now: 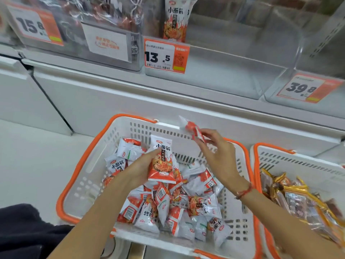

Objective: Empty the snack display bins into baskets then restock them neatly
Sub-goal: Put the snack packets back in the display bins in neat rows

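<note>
Red-and-white snack packets fill the basket; each hand's fingers pinch one.

Head-worn view, forward and downward, close above basket and shelf

Two white baskets with orange rims, three price tags, two hands and one upright snack packet in the bin are seen.
</note>
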`<act>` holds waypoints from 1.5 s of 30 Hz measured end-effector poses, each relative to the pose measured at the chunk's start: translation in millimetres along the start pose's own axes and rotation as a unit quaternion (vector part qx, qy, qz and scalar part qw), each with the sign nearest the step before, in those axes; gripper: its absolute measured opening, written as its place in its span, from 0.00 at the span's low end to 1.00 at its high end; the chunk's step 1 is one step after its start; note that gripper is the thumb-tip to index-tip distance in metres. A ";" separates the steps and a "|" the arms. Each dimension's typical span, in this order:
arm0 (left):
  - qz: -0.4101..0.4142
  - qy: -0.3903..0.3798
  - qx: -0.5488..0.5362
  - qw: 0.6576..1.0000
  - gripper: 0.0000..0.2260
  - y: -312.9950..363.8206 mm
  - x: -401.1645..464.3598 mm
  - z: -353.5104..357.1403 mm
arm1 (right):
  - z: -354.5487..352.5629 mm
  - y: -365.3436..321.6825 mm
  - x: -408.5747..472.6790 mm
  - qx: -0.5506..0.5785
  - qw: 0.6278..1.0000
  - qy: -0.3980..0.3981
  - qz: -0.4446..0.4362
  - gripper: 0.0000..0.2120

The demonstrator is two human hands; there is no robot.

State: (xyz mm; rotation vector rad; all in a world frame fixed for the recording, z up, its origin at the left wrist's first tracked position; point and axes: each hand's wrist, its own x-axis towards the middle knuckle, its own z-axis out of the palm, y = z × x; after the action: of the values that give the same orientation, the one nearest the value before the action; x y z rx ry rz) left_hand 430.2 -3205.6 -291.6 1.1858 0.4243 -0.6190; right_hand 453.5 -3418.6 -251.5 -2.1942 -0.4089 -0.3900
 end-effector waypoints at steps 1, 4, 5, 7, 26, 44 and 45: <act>0.009 -0.017 -0.016 1.000 0.17 5.0 -1.8 5.1 | 4.3 -3.2 -8.4 -0.031 0.997 -0.043 -0.061 0.15; 0.031 -0.051 -0.044 0.997 0.25 16.0 -8.5 15.9 | 19.6 3.3 -31.2 -0.124 0.958 -0.174 -0.191 0.23; 0.040 -0.053 -0.048 0.997 0.25 15.3 -8.3 17.0 | 22.8 4.9 -34.8 -0.125 0.951 -0.196 -0.206 0.23; 0.065 -0.037 -0.054 0.996 0.25 10.0 -1.3 11.8 | 25.3 2.0 -38.6 -0.095 0.952 -0.220 -0.191 0.20; 0.149 0.044 0.172 0.973 0.25 8.9 0.0 45.8 | 49.0 0.5 -18.5 0.205 0.921 -0.121 0.308 0.23; 0.069 0.153 -0.043 0.985 0.05 8.5 17.2 -14.9 | 35.7 47.4 -34.3 0.068 0.876 -0.427 0.213 0.14; 0.069 0.157 -0.045 0.984 0.05 8.6 17.4 -15.6 | 23.5 40.1 -19.9 0.110 0.868 -0.413 0.252 0.13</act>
State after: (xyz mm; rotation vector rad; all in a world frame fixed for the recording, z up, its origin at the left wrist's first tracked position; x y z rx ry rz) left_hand 449.2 -3192.7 -301.1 1.2190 0.6236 -0.2883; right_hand 455.6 -3426.5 -301.4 -2.0402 -0.2816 0.8743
